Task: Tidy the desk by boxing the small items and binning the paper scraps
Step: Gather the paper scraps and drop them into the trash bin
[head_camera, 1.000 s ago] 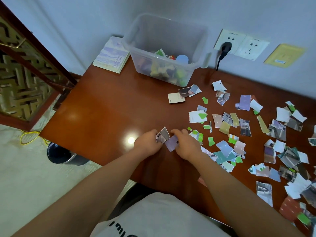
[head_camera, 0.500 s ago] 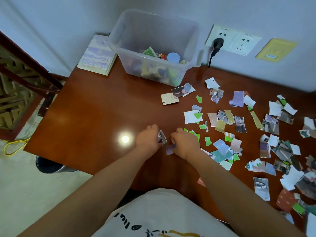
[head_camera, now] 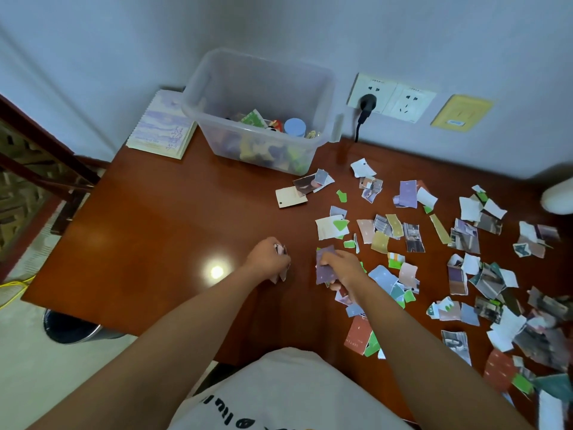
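Head view: left hand [head_camera: 268,257], centre frame, fingers curled round a small wad of scraps [head_camera: 280,250]; right hand [head_camera: 342,268] just beside it pinches a purple scrap [head_camera: 325,265]. Loose paper scraps [head_camera: 412,240] cover the desk [head_camera: 155,231] across the right half. Clear box [head_camera: 260,110] holding small items stands upper centre; bin [head_camera: 69,328] sits lower left, below the desk edge.

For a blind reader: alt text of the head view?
The left hand grips torn paper scraps and the right hand pinches a purple scrap on a reddish wooden desk littered with more; a clear plastic box stands behind.
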A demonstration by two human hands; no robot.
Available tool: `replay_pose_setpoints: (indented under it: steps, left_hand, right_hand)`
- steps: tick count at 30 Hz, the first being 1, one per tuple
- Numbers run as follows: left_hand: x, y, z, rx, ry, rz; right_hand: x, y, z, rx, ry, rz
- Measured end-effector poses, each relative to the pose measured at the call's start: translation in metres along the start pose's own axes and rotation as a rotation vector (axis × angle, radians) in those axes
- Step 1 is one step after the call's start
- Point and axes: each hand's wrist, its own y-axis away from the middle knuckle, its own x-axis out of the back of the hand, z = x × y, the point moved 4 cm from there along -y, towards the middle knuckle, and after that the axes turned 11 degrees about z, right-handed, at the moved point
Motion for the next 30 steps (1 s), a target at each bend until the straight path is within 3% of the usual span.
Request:
replay_pose_setpoints:
  steps: [5, 9, 15, 19, 23, 27, 30]
  left_hand:
    - [0.003, -0.015, 0.022, 0.157, 0.329, 0.007]
    - [0.008, -0.025, 0.041, 0.214, 0.401, 0.044]
    - [0.020, -0.049, 0.068, 0.157, 0.425, 0.133]
    - [0.031, -0.071, 0.080, 0.079, 0.321, 0.186]
    - [0.037, -0.096, 0.090, -0.055, 0.073, 0.202]
    - [0.032, -0.110, 0.097, -0.140, -0.160, 0.127]
    - [0.026, -0.117, 0.095, -0.206, -0.294, 0.130]
  right_hand:
    - [0.012, -0.008, -0.015, -0.141, -0.234, -0.003]
    - [0.010, -0.013, -0.041, -0.167, -0.382, -0.031]
    - [0.001, -0.035, -0.081, -0.057, -0.363, -0.071]
    - [0.000, -0.060, -0.107, 0.127, -0.110, 0.033]
    - [0.000, -0.087, -0.133, 0.459, 0.372, 0.188]
    - [-0.007, -0.107, -0.148, 0.604, 0.782, 0.205]
    - [-0.013, -0.120, -0.156, 0.693, 0.960, 0.197]
